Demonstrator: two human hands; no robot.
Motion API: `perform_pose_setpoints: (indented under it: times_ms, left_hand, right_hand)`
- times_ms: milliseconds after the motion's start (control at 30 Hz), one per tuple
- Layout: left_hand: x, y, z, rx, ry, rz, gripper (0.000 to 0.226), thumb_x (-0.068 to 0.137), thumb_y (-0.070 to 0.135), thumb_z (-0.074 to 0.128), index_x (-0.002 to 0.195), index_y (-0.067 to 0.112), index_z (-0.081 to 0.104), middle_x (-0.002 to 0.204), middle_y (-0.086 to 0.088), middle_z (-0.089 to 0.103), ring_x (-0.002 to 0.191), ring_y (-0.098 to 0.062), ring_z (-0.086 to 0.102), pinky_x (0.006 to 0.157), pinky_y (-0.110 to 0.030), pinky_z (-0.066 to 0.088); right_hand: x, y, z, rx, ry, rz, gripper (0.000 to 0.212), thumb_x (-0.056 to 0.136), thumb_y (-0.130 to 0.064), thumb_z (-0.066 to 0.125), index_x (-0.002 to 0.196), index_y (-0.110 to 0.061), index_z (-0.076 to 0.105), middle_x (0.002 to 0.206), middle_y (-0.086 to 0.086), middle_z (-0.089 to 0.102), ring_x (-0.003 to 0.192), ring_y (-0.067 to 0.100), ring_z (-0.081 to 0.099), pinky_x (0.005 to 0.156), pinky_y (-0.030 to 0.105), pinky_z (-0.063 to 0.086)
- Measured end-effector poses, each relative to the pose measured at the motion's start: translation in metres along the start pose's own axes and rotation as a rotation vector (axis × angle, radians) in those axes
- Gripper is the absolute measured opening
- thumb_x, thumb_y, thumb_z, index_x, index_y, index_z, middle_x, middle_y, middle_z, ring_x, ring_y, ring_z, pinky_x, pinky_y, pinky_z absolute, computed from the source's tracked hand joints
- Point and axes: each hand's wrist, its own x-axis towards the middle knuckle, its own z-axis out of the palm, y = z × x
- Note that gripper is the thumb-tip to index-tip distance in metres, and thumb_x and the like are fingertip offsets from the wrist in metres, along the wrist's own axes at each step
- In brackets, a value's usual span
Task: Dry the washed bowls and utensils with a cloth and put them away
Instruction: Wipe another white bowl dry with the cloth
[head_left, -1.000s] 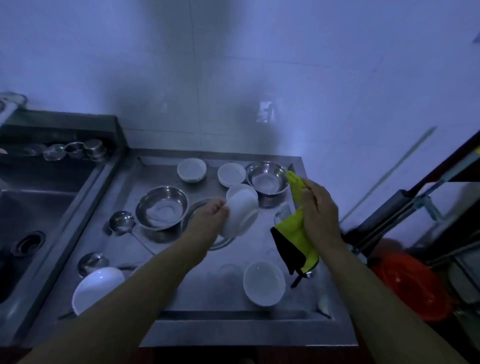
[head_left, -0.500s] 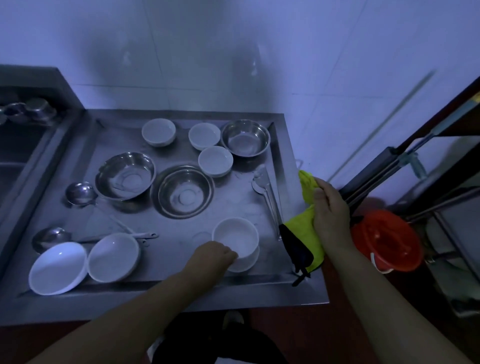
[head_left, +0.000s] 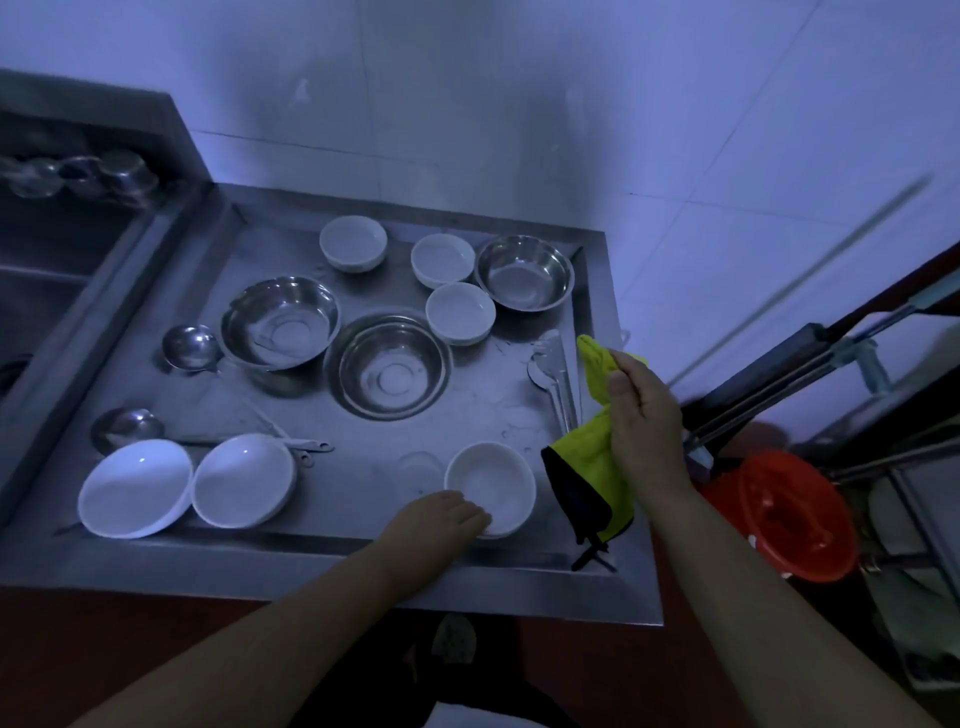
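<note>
My left hand still grips the white bowl, now lower on the surface; my right hand keeps gripping the cloth.

No text, label, brand, number or sign can be read anywhere in the head view; the light is dim and the surfaces shown carry no legible markings.
</note>
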Motion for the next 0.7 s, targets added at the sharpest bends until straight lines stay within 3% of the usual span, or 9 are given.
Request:
perform_pose_setpoints:
  times_ms: [100, 233, 300, 367, 467, 500, 600, 667, 700]
  left_hand:
    - [-0.021, -0.009, -0.011, -0.119, 0.148, -0.247, 0.035, 0.059, 0.015, 0.081, 0.093, 0.014, 0.075, 0.09, -0.002, 0.074, 0.077, -0.019, 0.07, 0.064, -0.025, 0.054]
    - [-0.078, -0.042, -0.026, -0.417, 0.378, -1.039, 0.034, 0.085, 0.009, 0.064, 0.119, 0.009, 0.062, 0.118, -0.011, 0.063, 0.11, -0.028, 0.057, 0.097, -0.034, 0.04]
    - [-0.111, -0.061, -0.034, -0.446, 0.453, -1.355, 0.038, 0.086, 0.007, 0.062, 0.123, 0.001, 0.056, 0.122, -0.018, 0.058, 0.114, -0.034, 0.051, 0.099, -0.039, 0.037]
    - [-0.135, -0.079, -0.04, -0.438, 0.451, -1.594, 0.035, 0.083, 0.005, 0.063, 0.113, -0.012, 0.056, 0.113, -0.031, 0.057, 0.11, -0.042, 0.049, 0.093, -0.043, 0.037]
    - [-0.152, -0.099, -0.044, -0.58, 0.481, -1.727, 0.019, 0.082, 0.001, 0.06, 0.086, -0.017, 0.057, 0.091, -0.037, 0.059, 0.094, -0.047, 0.056, 0.078, -0.044, 0.042]
    - [-0.153, -0.104, -0.042, -0.646, 0.486, -1.728, 0.017, 0.083, 0.001, 0.057, 0.087, -0.015, 0.057, 0.091, -0.035, 0.059, 0.092, -0.046, 0.057, 0.077, -0.044, 0.043]
    - [-0.15, -0.12, -0.037, -0.897, 0.538, -1.81, 0.033, 0.086, 0.005, 0.054, 0.113, -0.013, 0.054, 0.108, -0.031, 0.059, 0.102, -0.043, 0.056, 0.086, -0.045, 0.047]
    - [-0.149, -0.128, -0.034, -1.018, 0.552, -1.883, 0.034, 0.089, 0.009, 0.054, 0.117, -0.012, 0.053, 0.116, -0.029, 0.059, 0.108, -0.041, 0.056, 0.089, -0.042, 0.046]
    - [-0.147, -0.13, -0.04, -1.171, 0.647, -1.905, 0.036, 0.091, 0.014, 0.054, 0.119, -0.009, 0.054, 0.119, -0.025, 0.059, 0.111, -0.038, 0.055, 0.09, -0.038, 0.045]
  right_hand:
    - [0.002, -0.013, 0.022, 0.026, -0.071, -0.035, 0.03, 0.096, -0.021, 0.045, 0.12, -0.015, 0.061, 0.111, 0.001, 0.062, 0.104, 0.013, 0.055, 0.092, 0.026, 0.042]
    - [0.001, -0.037, 0.06, 0.101, -0.162, -0.086, 0.025, 0.099, -0.012, 0.048, 0.118, -0.023, 0.06, 0.104, -0.005, 0.062, 0.095, 0.002, 0.053, 0.081, 0.008, 0.04]
    - [-0.001, -0.048, 0.08, 0.121, -0.22, -0.104, 0.026, 0.1, -0.011, 0.046, 0.12, -0.02, 0.061, 0.107, -0.006, 0.063, 0.099, 0.004, 0.054, 0.082, 0.009, 0.041]
    - [-0.005, -0.057, 0.1, 0.135, -0.273, -0.104, 0.025, 0.1, -0.014, 0.047, 0.12, -0.019, 0.06, 0.112, -0.003, 0.061, 0.104, 0.009, 0.055, 0.087, 0.016, 0.042]
    - [-0.013, -0.068, 0.126, 0.151, -0.344, -0.118, 0.024, 0.099, -0.015, 0.047, 0.121, -0.018, 0.058, 0.114, -0.002, 0.06, 0.106, 0.01, 0.054, 0.09, 0.018, 0.043]
    - [-0.015, -0.071, 0.133, 0.153, -0.361, -0.126, 0.025, 0.099, -0.015, 0.047, 0.122, -0.018, 0.058, 0.114, -0.003, 0.059, 0.105, 0.007, 0.054, 0.089, 0.012, 0.042]
    - [-0.019, -0.078, 0.147, 0.143, -0.382, -0.141, 0.023, 0.098, -0.015, 0.048, 0.119, -0.022, 0.057, 0.112, -0.005, 0.059, 0.099, -0.008, 0.053, 0.081, 0.0, 0.037]
    - [-0.02, -0.08, 0.152, 0.135, -0.382, -0.126, 0.024, 0.098, -0.016, 0.049, 0.12, -0.021, 0.058, 0.113, -0.002, 0.06, 0.1, 0.0, 0.055, 0.082, 0.001, 0.039]
    - [-0.021, -0.08, 0.154, 0.131, -0.381, -0.116, 0.025, 0.098, -0.016, 0.049, 0.121, -0.02, 0.059, 0.115, -0.001, 0.061, 0.103, 0.005, 0.055, 0.083, 0.003, 0.04]
